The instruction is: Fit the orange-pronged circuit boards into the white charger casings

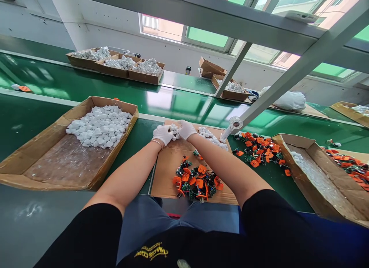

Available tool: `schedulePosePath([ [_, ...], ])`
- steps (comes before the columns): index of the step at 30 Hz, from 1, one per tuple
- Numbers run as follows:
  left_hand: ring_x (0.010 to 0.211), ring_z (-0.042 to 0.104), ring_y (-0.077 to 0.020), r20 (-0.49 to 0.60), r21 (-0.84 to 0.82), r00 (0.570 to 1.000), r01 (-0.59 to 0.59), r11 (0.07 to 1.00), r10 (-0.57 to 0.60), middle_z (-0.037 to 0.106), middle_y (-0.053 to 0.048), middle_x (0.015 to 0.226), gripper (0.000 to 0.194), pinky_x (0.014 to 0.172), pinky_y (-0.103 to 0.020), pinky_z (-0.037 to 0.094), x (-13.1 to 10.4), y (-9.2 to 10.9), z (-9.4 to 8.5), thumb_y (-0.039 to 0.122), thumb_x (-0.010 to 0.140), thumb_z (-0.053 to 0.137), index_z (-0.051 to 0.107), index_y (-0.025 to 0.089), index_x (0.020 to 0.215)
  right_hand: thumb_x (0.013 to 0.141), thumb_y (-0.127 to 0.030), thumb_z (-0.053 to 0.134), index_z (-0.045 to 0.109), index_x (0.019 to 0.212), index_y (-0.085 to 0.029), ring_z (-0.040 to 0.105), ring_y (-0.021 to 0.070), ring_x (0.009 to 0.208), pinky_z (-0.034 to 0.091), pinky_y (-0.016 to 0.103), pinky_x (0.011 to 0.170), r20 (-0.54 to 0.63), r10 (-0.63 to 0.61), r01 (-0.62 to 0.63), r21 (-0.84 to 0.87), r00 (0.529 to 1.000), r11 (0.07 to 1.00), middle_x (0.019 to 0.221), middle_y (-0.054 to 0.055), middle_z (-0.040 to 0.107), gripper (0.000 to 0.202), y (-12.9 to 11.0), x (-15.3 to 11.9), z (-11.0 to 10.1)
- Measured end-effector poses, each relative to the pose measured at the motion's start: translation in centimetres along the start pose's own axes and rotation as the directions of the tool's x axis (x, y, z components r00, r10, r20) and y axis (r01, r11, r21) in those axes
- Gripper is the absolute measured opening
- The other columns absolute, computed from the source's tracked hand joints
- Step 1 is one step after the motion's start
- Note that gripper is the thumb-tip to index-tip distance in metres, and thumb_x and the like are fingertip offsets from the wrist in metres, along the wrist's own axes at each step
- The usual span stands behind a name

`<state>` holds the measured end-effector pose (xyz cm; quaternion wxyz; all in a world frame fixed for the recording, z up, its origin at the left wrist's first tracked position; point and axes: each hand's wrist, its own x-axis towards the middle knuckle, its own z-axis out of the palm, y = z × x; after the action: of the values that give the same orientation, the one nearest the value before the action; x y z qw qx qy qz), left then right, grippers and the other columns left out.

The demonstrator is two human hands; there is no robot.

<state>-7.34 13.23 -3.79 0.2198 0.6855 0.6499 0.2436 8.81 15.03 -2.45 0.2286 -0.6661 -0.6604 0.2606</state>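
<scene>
Both my hands wear white gloves and meet over the far part of a brown cardboard sheet point(164, 172). My left hand point(163, 134) is closed against a small cluster of white plastic pieces point(174, 132), its fingers curled round the left side. From the other side my right hand point(186, 129) presses on the same cluster, fingers bent; its fingertips are partly hidden. More white pieces point(211, 138) lie right of my right hand. Nearer my body is a heap of orange plug parts with green circuit boards point(198, 179), partly below my right forearm.
A cardboard tray of white pieces point(83, 160) stands at left. At right lie more orange parts point(262, 148) and another cardboard tray point(325, 179). A white post point(230, 129) rises behind the sheet, near a slanting metal beam point(276, 87). Filled boxes point(144, 76) line the back.
</scene>
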Motion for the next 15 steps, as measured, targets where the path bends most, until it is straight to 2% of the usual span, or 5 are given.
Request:
schedulePosePath([
  [4,0.105,0.067,-0.0279,0.011,0.018,1.0,-0.001,1.0,0.001,0.077,-0.008,0.103,0.026,0.093,-0.033,0.049,0.1,-0.1,0.1,0.037,0.078,0.072,0.079,0.027,0.102,0.1,-0.037,0.06,0.063,0.124,-0.018,0.066,0.0215,0.107,0.058,0.042,0.092,0.074,-0.013,0.016,-0.044,0.997,0.999,0.127,0.01,0.064,0.03,-1.4,2.0,0.2],
  [6,0.105,0.067,-0.0286,0.004,0.012,1.0,0.009,1.0,-0.009,0.077,-0.009,0.102,0.027,0.093,-0.033,0.05,0.2,-0.2,0.2,0.037,0.078,0.073,0.079,0.025,0.102,0.097,-0.035,0.065,0.067,0.116,-0.017,0.068,0.0195,0.095,0.059,0.037,0.085,0.09,-0.019,0.024,-0.058,0.996,0.998,0.113,0.008,0.07,0.027,-2.0,3.0,0.5],
  [10,0.099,0.07,-0.0299,-0.002,-0.026,1.0,0.023,0.999,-0.023,0.077,-0.011,0.102,0.028,0.09,-0.036,0.053,0.0,-0.2,0.2,0.037,0.079,0.073,0.08,0.024,0.103,0.077,-0.02,0.081,0.075,0.097,-0.016,0.066,0.0181,0.07,0.055,0.029,0.072,0.064,-0.055,0.061,-0.098,0.996,0.993,0.075,0.004,0.073,0.022,-3.1,3.7,1.1],
  [12,0.099,0.07,-0.0302,-0.006,-0.05,1.0,0.012,0.999,-0.013,0.077,-0.011,0.101,0.026,0.091,-0.038,0.053,-0.2,-0.2,0.2,0.035,0.08,0.072,0.081,0.024,0.101,0.074,-0.018,0.078,0.076,0.096,-0.016,0.067,0.0184,0.071,0.054,0.028,0.071,0.052,-0.091,0.097,-0.126,0.994,0.987,0.074,0.004,0.074,0.022,-3.4,3.4,1.2],
  [15,0.104,0.07,-0.0257,-0.004,-0.096,1.0,-0.017,0.995,0.017,0.077,-0.007,0.106,0.026,0.096,-0.034,0.053,-0.3,-0.1,0.5,0.031,0.081,0.073,0.079,0.027,0.107,0.077,-0.021,0.071,0.076,0.103,-0.016,0.071,0.0221,0.082,0.055,0.03,0.076,0.055,-0.145,0.153,-0.184,0.988,0.971,0.092,0.01,0.078,0.027,-3.4,2.8,0.9],
])
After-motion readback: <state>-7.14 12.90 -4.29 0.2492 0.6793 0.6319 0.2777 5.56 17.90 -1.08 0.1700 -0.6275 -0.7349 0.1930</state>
